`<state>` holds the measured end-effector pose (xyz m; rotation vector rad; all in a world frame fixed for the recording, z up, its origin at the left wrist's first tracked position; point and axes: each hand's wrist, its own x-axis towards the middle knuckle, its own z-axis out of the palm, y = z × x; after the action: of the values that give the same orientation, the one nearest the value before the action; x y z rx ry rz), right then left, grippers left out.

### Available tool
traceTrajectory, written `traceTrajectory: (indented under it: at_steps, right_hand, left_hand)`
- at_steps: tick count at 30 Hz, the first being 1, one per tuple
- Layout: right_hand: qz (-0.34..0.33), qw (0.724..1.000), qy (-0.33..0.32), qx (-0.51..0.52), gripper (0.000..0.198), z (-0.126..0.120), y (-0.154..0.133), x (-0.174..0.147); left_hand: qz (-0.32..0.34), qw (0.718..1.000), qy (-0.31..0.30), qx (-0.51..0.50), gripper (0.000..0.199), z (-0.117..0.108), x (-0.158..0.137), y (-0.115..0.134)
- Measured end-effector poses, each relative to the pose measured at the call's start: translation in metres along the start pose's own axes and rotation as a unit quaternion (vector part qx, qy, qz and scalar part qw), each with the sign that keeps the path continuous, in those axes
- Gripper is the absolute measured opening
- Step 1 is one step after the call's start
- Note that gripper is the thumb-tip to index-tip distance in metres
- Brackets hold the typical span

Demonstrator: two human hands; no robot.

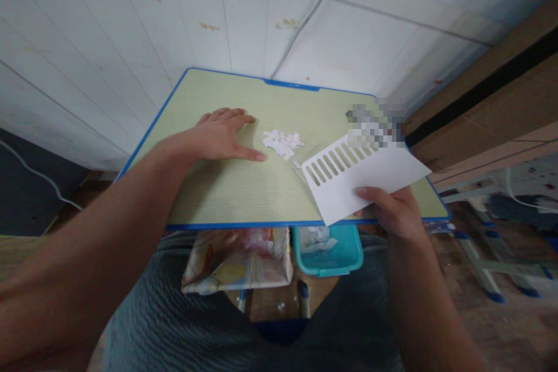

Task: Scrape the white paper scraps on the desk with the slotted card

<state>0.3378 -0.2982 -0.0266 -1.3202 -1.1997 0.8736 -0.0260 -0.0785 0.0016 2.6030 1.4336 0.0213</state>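
Note:
My left hand [224,135] is spread over the left half of the table, fingers apart and holding nothing. Just to its right lies a small heap of white paper scraps [283,143]. A white card [364,177] with a row of long slots cut along its far edge is gripped at its near side by my right hand [394,209], thumb on top. The card's left corner is close to the scraps. A clear strip, perhaps plastic, shows beside that corner, too faint to make out.
The pale green table [235,200] has a blue rim. Below its front edge are a patterned fabric box [238,276] and a turquoise basket [331,264] with paper pieces. A blurred item lies at the table's back right. Brown cardboard [488,110] stands at the right, a white wall [174,17] behind.

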Motion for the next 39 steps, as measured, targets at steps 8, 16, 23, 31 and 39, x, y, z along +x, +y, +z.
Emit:
traceTrajectory:
  at_steps: [8, 16, 23, 31, 39]
  right_hand:
    - [-0.013, 0.999, 0.031, 0.026, 0.018, 0.002, -0.003, 0.003]
    - [-0.003, 0.996, 0.089, 0.011, 0.024, 0.009, -0.013, 0.002]
    - [0.048, 0.987, 0.144, -0.059, 0.019, 0.002, -0.026, -0.015]
    - [0.055, 0.992, 0.079, -0.076, 0.02, 0.046, -0.035, -0.016]
    - [0.006, 0.998, 0.041, -0.054, 0.022, 0.078, -0.051, -0.02]
  left_hand:
    - [-0.004, 1.0, -0.013, 0.005, 0.137, -0.001, 0.0, 0.001]
    - [-0.002, 0.999, 0.002, -0.038, 0.132, 0.001, 0.003, -0.002]
    - [0.013, 0.997, 0.032, -0.064, 0.118, 0.002, 0.007, -0.004]
    - [-0.063, 0.985, 0.113, -0.112, 0.083, 0.004, 0.014, -0.004]
    - [-0.077, 0.979, 0.139, -0.13, 0.069, 0.004, 0.014, 0.004]
